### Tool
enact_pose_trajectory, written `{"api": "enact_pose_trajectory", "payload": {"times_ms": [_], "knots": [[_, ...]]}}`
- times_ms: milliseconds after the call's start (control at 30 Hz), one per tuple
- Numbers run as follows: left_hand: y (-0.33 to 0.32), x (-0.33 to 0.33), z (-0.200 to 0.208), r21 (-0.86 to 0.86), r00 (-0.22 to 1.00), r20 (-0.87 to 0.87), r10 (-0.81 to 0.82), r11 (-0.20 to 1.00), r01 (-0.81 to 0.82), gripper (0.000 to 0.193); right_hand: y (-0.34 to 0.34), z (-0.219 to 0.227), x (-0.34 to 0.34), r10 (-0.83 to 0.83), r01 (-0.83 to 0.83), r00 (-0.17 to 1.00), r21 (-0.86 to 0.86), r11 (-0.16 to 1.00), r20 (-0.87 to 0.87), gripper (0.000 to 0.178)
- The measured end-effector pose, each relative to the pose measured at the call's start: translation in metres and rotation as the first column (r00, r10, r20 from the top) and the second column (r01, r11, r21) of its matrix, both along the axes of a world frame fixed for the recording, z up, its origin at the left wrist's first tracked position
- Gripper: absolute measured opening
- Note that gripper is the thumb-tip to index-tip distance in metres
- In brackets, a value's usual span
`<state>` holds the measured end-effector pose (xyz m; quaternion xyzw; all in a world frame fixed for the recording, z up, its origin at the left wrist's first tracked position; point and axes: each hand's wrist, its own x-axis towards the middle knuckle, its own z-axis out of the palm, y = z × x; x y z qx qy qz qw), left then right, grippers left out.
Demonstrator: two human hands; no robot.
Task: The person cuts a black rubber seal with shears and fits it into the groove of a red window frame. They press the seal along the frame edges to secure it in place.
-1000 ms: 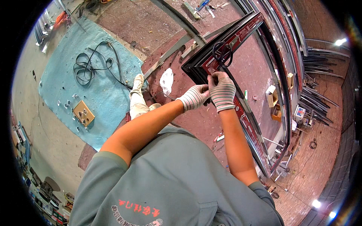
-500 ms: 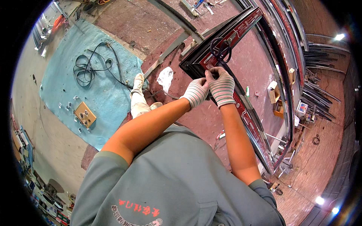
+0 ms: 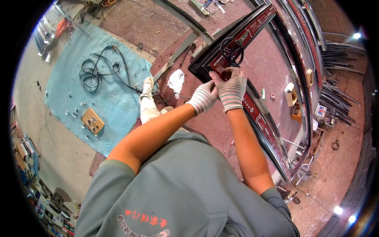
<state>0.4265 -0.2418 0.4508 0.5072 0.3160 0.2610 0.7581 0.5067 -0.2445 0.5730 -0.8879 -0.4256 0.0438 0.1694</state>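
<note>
Biggest first: the dark rectangular frame (image 3: 249, 104), faced with red film, probably there to save the finish, runs from a corner just beyond the hands away to their right. That near corner sits right in front of the body, presumably so both hands can work it without a stretch. Over on the left, well apart from the hands, lies the blue mat (image 3: 65, 83), likely keeping loose items off the grit. On it, a black strip (image 3: 93, 72) sprawls in slack loops.

Now the gloved hands! The right hand (image 3: 231, 93) is half-curled at the corner, thumb reaching forward, fingers bent over the frame, seemingly to steady it. The left hand (image 3: 204, 98) is tucked in against it, fingers drawn together; whether either pinches something small, I cannot tell. White plastic (image 3: 176, 81) lies to their left; a dark cord coil (image 3: 235, 63) rests on the frame just beyond them. Far left, a tan board (image 3: 99, 123) gathers little metal fittings (image 3: 75, 112), others scattered beside it, perhaps for easy picking.
</note>
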Motion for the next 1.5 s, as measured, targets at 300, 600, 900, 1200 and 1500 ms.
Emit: {"api": "enact_pose_trajectory", "payload": {"times_ms": [300, 600, 900, 1200, 1500], "knots": [[0.011, -0.011, 0.014, -0.154, 0.994, 0.077, -0.080, 0.984, 0.091, 0.040, -0.006, -0.017, 0.000, -0.060, 0.058, 0.998, 0.069, 0.996, 0.028, 0.076], [0.017, -0.016, 0.035, -0.284, 0.996, 0.068, -0.061, 0.956, 0.077, 0.038, -0.002, -0.016, 0.004, -0.017, 0.017, 0.999, -0.003, 1.000, 0.042, 0.085], [0.023, -0.017, 0.033, -0.254, 0.998, 0.038, -0.040, 0.966, 0.048, 0.039, -0.003, -0.023, 0.006, 0.059, -0.050, 0.986, -0.062, 0.997, 0.153, 0.085], [0.022, -0.012, 0.018, -0.278, 1.000, 0.025, -0.015, 0.960, 0.022, 0.039, 0.003, -0.016, 0.004, -0.070, 0.068, 0.997, -0.070, 0.995, -0.021, 0.094], [0.016, -0.011, 0.030, -0.227, 0.996, 0.069, 0.063, 0.973, -0.046, 0.034, 0.015, -0.003, 0.000, -0.252, 0.228, 0.958, -0.174, 0.958, -0.137, 0.101]]}}
